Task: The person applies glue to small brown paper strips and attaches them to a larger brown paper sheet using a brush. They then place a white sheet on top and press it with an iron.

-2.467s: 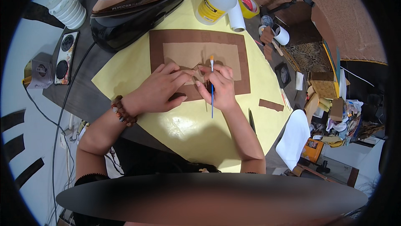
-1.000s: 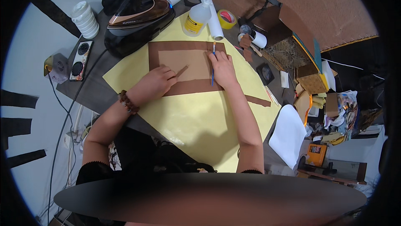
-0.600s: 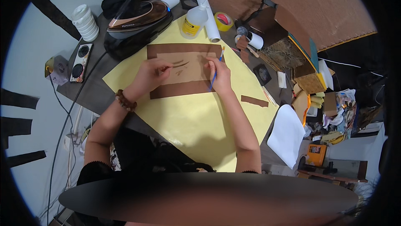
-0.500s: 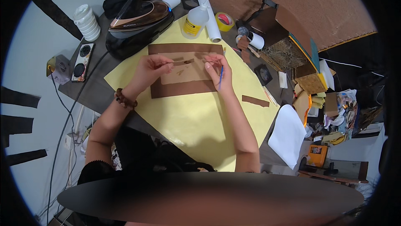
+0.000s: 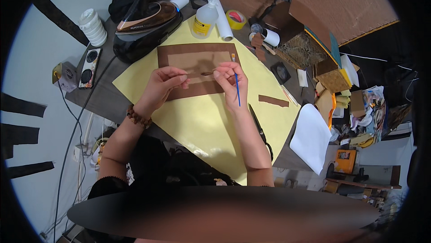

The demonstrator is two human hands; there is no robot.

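Head view shows us a thin brown strip (image 5: 206, 74) held up between our two hands, over the middle of the brown panel (image 5: 197, 91). Our left hand (image 5: 167, 83) is over the panel's left part, palm turned inward, thumb and forefinger pressed together on one end of the strip. Our right hand (image 5: 231, 85) is over the panel's right part, fingers curled and thumb raised to meet them; its fingertips are at the strip's other end, though we cannot tell whether they pinch it too. Tucked in those right fingers is a paintbrush (image 5: 238, 91), bristles over the panel's right border, blue handle slanting back past its near edge. Both forearms come in from the near side of the panel, and a beaded bracelet (image 5: 138, 117) circles our left wrist.

We see a tan rectangle (image 5: 191, 57) on the panel and a yellow sheet (image 5: 193, 122) beneath it. Right of the panel are a torn brown strip (image 5: 273, 101) and, nearer us, black scissors (image 5: 258, 124), partly behind our forearm.

Beyond the panel's far left corner, the iron (image 5: 155, 18) bears pale lettering along its side. Past the panel's far edge we find a bottle (image 5: 203, 21) with a yellow label, its print too small for us to read, and a yellow tape roll (image 5: 238, 17) with a reddish label inside
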